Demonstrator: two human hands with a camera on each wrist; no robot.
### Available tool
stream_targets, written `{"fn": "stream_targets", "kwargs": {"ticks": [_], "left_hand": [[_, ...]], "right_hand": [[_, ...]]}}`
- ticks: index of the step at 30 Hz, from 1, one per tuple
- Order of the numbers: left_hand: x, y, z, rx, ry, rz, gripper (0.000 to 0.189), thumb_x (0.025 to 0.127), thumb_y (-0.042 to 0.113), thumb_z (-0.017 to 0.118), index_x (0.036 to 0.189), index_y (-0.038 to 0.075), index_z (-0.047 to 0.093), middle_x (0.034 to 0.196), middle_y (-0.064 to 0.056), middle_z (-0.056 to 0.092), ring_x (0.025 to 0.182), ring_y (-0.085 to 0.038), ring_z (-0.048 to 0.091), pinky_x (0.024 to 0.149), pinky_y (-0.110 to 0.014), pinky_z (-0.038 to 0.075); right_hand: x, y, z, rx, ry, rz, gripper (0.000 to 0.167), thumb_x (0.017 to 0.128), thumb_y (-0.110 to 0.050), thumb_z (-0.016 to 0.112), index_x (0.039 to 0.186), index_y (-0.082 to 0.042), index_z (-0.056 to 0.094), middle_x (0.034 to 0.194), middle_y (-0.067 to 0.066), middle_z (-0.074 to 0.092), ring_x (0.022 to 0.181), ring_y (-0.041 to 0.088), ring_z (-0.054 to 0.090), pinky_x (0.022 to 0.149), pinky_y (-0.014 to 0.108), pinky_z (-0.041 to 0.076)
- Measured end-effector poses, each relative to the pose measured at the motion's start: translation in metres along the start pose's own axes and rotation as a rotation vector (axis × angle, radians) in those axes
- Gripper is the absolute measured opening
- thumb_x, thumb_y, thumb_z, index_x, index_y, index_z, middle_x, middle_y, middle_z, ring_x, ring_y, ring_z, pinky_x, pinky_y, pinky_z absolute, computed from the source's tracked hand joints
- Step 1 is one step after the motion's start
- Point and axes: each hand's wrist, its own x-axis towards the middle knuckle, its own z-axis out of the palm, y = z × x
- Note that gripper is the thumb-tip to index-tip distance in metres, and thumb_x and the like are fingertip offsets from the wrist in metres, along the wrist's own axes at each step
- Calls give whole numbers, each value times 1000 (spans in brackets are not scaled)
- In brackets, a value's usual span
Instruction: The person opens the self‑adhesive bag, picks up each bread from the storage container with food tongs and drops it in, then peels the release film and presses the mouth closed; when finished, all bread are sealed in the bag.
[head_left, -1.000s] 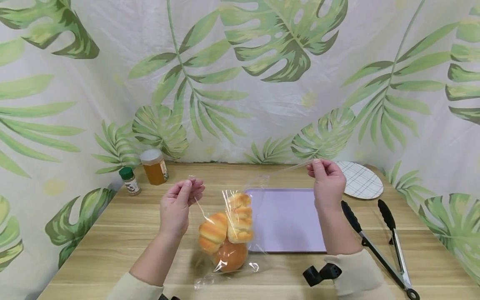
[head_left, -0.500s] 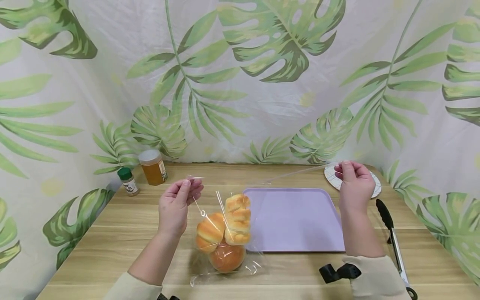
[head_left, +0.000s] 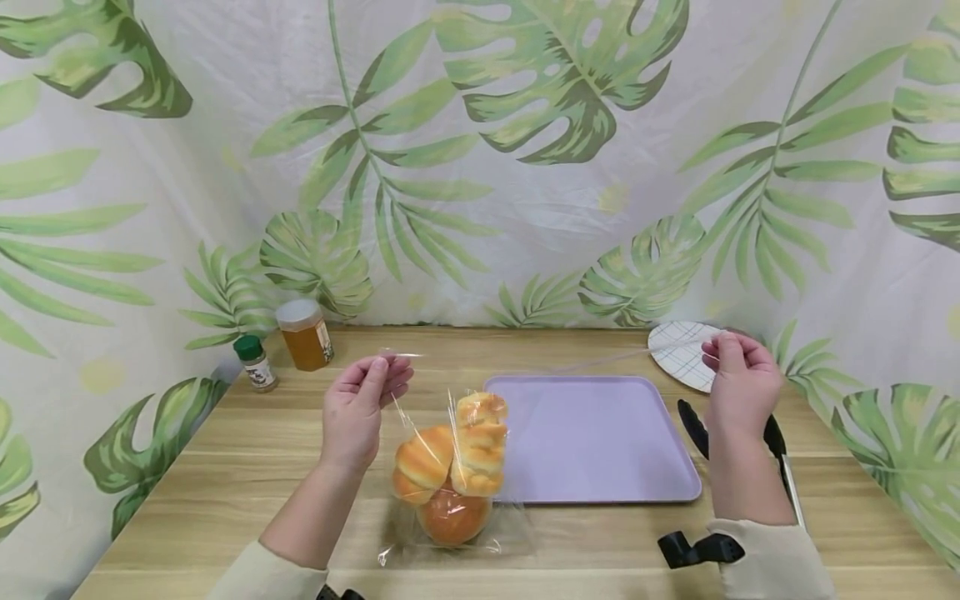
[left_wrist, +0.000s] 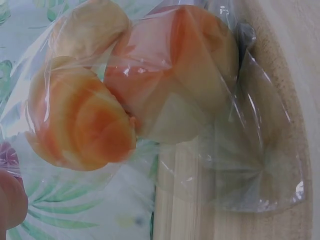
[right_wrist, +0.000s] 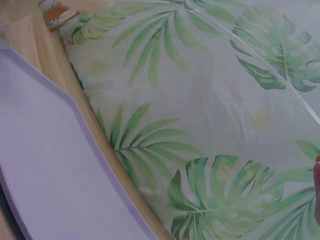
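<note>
A clear plastic bag [head_left: 512,527] stands low over the wooden table with several bread rolls inside: a striped roll [head_left: 422,463], a braided roll [head_left: 480,454] and a round brown bun [head_left: 453,515]. My left hand [head_left: 356,410] pinches the bag's top edge between thumb and fingers. Off to the right, my right hand [head_left: 746,385] pinches the end of a thin clear strip [right_wrist: 250,57], which runs leftward toward the bag's mouth. The left wrist view shows the striped roll [left_wrist: 82,120] through the film, with a fingertip [left_wrist: 14,200] at the left edge.
A lilac tray [head_left: 592,442] lies right of the bag. Behind my right hand are a checked plate [head_left: 678,354] and black-tipped tongs [head_left: 693,427], partly covered by the forearm. At the back left stand an amber jar [head_left: 306,337] and a green-capped shaker [head_left: 256,365].
My right hand has moved rightward, drawing the clear strip farther from the bag. The left hand stays almost in place, and the bag with its bread shifts only slightly.
</note>
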Motion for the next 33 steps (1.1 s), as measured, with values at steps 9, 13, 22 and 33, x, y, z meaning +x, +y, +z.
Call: {"fn": "stream_targets", "kwargs": {"ticks": [9, 13, 22, 33], "left_hand": [[0, 1, 0, 41, 19, -20, 16, 101, 13, 53, 94, 13, 67, 86, 8, 76, 81, -6, 73, 75, -22, 60], [1, 1, -2, 48, 31, -13, 16, 101, 11, 53, 94, 12, 68, 85, 9, 76, 82, -5, 73, 73, -20, 60], [2, 0, -3, 52, 27, -10, 14, 101, 12, 54, 96, 9, 67, 85, 8, 76, 80, -6, 73, 73, -21, 60], [3, 0, -4, 68, 21, -21, 14, 101, 14, 54, 98, 9, 68, 85, 9, 76, 81, -6, 73, 73, -20, 60]], "right_hand": [[9, 2, -12, -45, 19, 15, 19, 89, -1, 64, 72, -8, 66, 64, -4, 66, 58, 4, 65, 60, 14, 56], [11, 12, -17, -253, -66, 62, 20, 90, -4, 62, 73, -13, 65, 62, -10, 66, 57, 0, 64, 60, 12, 55], [10, 47, -28, -882, -309, 44, 25, 95, -26, 58, 97, -3, 67, 66, -20, 60, 65, -4, 54, 59, 11, 47], [7, 61, -27, -1176, -679, -68, 36, 100, -18, 47, 125, 1, 63, 119, 22, 67, 100, 30, 61, 80, 33, 49]]}}
